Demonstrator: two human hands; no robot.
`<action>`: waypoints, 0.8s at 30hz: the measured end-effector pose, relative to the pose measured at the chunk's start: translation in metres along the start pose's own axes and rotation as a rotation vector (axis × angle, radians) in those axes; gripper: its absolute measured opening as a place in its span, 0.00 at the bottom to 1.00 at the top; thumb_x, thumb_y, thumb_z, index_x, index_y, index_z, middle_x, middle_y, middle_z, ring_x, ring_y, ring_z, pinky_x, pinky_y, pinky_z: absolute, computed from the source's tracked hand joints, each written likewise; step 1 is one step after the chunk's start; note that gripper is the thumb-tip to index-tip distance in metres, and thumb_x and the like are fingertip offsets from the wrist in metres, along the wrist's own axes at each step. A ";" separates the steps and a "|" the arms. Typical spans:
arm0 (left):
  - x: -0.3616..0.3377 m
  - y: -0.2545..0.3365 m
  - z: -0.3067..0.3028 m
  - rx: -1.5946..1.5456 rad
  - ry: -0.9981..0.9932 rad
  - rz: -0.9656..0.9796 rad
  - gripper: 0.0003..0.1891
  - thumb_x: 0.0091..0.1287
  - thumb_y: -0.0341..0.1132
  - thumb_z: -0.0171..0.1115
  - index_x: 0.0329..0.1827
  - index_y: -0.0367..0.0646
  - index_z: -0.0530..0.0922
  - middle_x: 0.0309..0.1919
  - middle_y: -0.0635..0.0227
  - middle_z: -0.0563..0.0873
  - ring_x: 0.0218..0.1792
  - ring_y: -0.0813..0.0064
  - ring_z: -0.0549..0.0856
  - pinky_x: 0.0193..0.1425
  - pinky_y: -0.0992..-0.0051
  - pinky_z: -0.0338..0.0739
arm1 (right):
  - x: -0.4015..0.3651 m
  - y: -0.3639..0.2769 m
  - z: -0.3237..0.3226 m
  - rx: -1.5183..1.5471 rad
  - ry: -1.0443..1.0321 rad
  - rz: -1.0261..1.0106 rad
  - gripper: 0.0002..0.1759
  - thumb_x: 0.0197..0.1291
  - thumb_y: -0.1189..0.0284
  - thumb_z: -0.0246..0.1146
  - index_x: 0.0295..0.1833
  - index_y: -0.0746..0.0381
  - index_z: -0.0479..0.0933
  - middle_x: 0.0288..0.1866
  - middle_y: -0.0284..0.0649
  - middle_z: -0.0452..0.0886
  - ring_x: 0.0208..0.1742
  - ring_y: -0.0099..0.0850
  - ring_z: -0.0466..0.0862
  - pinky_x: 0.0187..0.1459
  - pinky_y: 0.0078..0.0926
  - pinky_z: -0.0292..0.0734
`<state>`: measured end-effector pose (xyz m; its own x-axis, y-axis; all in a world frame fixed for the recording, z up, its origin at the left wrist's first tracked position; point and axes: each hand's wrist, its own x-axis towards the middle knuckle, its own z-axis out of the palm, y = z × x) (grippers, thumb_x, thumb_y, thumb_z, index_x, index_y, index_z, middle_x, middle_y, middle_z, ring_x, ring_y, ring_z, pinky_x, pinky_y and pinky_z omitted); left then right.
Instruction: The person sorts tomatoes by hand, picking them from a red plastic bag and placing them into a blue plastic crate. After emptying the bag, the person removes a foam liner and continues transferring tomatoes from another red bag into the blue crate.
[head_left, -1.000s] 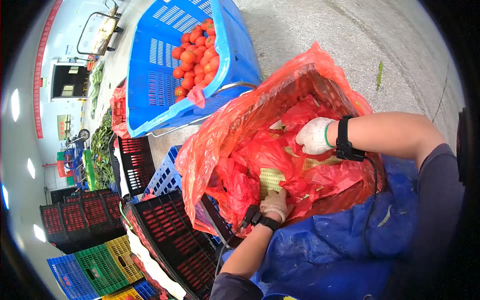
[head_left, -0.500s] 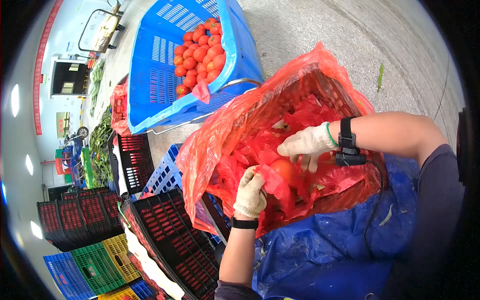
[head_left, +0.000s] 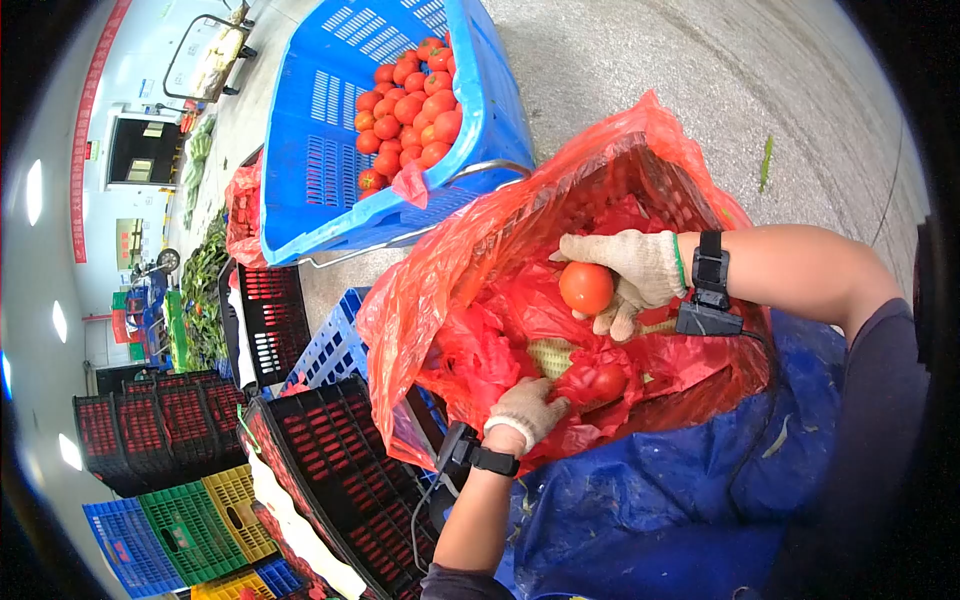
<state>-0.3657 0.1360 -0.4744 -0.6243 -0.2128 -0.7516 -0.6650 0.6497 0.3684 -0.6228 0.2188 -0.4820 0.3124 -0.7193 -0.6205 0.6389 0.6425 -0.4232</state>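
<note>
My gloved right hand (head_left: 640, 272) is closed around a ripe tomato (head_left: 586, 288), held above the inside of a crate lined with a large red plastic bag (head_left: 480, 235). Lower down, my gloved left hand (head_left: 527, 412) has its fingers curled onto crumpled red plastic film (head_left: 470, 350). Beside those fingers another tomato (head_left: 606, 382) lies partly covered by the film. Between the hands shows a pale green, bumpy-looking piece (head_left: 550, 357) whose kind I cannot make out.
A tilted blue crate (head_left: 390, 215) with several tomatoes (head_left: 410, 110) stands just beyond the bag. Black crates (head_left: 340, 470) are on the left, with blue, green and yellow crates (head_left: 185, 535) past them. A blue plastic apron or sheet (head_left: 650, 500) lies nearest me.
My right hand has taken hold of the tomato and lifted it off the film. My left hand has moved down and a little right, and the pale green piece and another tomato are now exposed.
</note>
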 end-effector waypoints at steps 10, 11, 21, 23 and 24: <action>0.014 0.043 -0.015 0.606 1.022 0.014 0.24 0.52 0.30 0.61 0.56 0.45 0.75 0.59 0.51 0.75 0.62 0.50 0.73 0.62 0.52 0.71 | -0.054 -0.108 0.082 0.120 -0.209 -0.602 0.33 0.67 0.44 0.52 0.47 0.69 0.74 0.38 0.53 0.80 0.33 0.41 0.83 0.36 0.36 0.83; 0.015 0.043 -0.016 0.605 1.015 0.021 0.24 0.52 0.30 0.61 0.56 0.45 0.75 0.59 0.51 0.75 0.62 0.50 0.73 0.62 0.52 0.71 | -0.062 -0.116 0.091 0.208 -0.138 -0.599 0.31 0.65 0.46 0.57 0.50 0.69 0.73 0.42 0.55 0.79 0.35 0.42 0.84 0.37 0.34 0.84; 0.054 0.052 0.058 0.222 0.043 -0.009 0.29 0.59 0.39 0.64 0.64 0.48 0.69 0.60 0.51 0.76 0.54 0.51 0.81 0.55 0.57 0.77 | -0.036 -0.071 0.031 -0.365 0.060 -0.369 0.20 0.65 0.60 0.60 0.41 0.69 0.76 0.32 0.45 0.79 0.25 0.35 0.82 0.23 0.31 0.82; 0.058 0.054 0.043 0.215 -0.084 -0.007 0.31 0.56 0.39 0.66 0.65 0.49 0.69 0.60 0.50 0.75 0.56 0.47 0.79 0.55 0.55 0.78 | -0.034 -0.069 0.025 -0.373 0.067 -0.351 0.19 0.65 0.60 0.59 0.42 0.69 0.76 0.33 0.45 0.79 0.25 0.34 0.82 0.23 0.31 0.82; 0.058 0.041 0.046 0.108 0.030 0.068 0.32 0.57 0.40 0.67 0.65 0.45 0.69 0.58 0.49 0.77 0.53 0.50 0.82 0.52 0.57 0.80 | -0.034 -0.070 0.024 -0.415 0.093 -0.348 0.19 0.65 0.60 0.59 0.42 0.69 0.76 0.33 0.45 0.79 0.25 0.34 0.82 0.22 0.31 0.81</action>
<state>-0.4100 0.1835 -0.5283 -0.6796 -0.1860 -0.7096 -0.5737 0.7376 0.3561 -0.6610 0.1920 -0.4160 0.0567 -0.8938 -0.4449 0.3570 0.4343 -0.8270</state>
